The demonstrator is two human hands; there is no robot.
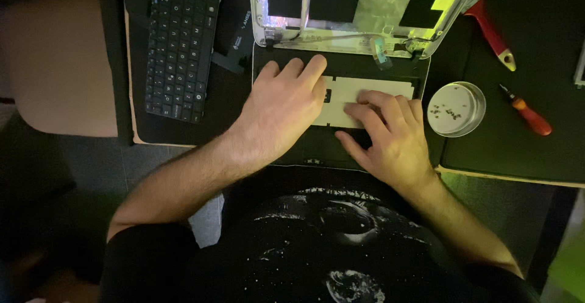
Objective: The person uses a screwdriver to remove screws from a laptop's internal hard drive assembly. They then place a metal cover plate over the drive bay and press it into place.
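White panel (372, 90) lies under both flat hands, left hand (283, 111), right hand (390, 132).

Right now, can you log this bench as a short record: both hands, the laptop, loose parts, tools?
left hand: flat on laptop base, fingers at the pale panel
right hand: fingertips pressing the pale panel
laptop: keyboard out, stripped lid open
removed keyboard: left of laptop
dish: small screws inside, right of laptop
tools: screwdriver, red-handled tool
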